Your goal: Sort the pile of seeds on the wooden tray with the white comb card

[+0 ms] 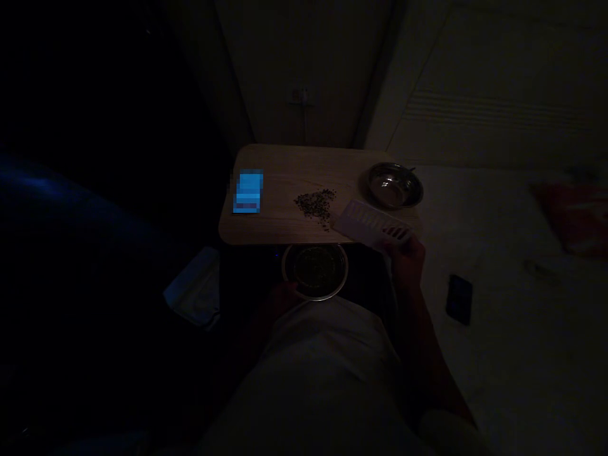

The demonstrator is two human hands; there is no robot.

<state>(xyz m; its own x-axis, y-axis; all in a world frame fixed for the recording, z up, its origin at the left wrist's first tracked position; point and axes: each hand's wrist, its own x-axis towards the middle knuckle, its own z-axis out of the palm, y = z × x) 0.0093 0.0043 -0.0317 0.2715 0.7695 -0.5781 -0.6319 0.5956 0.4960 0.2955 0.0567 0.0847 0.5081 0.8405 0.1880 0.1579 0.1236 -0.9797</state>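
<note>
In dim light, my right hand [405, 252] grips the near right end of a pale, flat, slotted plastic piece [361, 225]; its exact kind is unclear. The far end of this piece reaches over the table beside a loose pile of small dark seed-like bits [313, 204]. Below the front edge of the wooden table [280, 164], my left hand [285, 292] is at the lower left rim of a metal bowl [316, 272], fingers closed against it. Dark contents show inside that bowl, too dim to name.
A second metal bowl [394, 185] stands at the table's right, with a thin handle over its rim. A lit, pixelated screen [248, 192] is at the left. A dark phone [459, 299] lies on the pale surface to the right. A pale packet-like item [194, 288] is lower left.
</note>
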